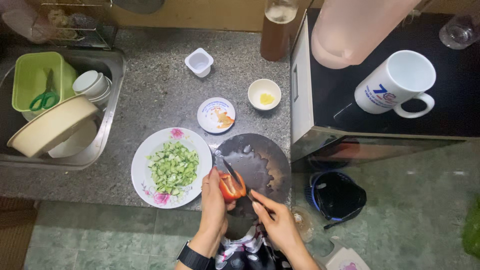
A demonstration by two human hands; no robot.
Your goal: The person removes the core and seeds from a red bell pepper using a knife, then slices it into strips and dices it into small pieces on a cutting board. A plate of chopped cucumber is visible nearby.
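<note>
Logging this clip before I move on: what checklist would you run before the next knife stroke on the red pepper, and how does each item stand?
1. Left hand steadies the red pepper piece: ok.
2. Right hand grips the knife: ok.
3. Pepper rests over the round dark cutting board: ok.
4. Left fingers lie away from the blade edge: cannot tell.
5. Board surface dry: not ok, wet patches show.
6. Plate of chopped green vegetable sits beside the board, apart from the knife: ok.

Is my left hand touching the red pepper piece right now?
Touching. The head view shows the left hand with its fingers wrapped against the red pepper piece over the dark round cutting board, with no gap between them.
</note>
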